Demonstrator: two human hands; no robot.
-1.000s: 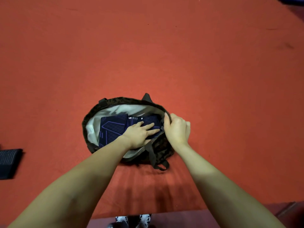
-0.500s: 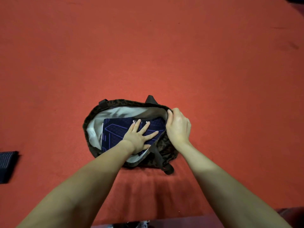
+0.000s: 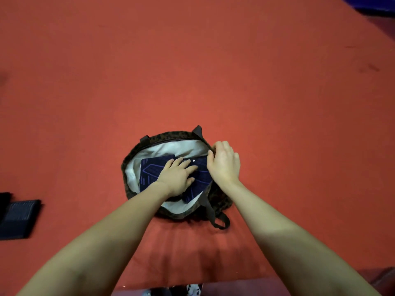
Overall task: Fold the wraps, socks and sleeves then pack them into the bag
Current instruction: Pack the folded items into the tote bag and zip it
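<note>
Packing step: left hand (image 3: 177,178), fingers flat, pressed folded navy patterned fabric (image 3: 149,174) into dark leopard-print bag (image 3: 171,134); right hand (image 3: 223,162) gripped rim. Next, probably fetching folded dark piece (image 3: 19,218).

no readable text anywhere. small white print on the navy folded fabric (image 3: 154,171) in the bag (image 3: 171,134), too blurred to read.
</note>
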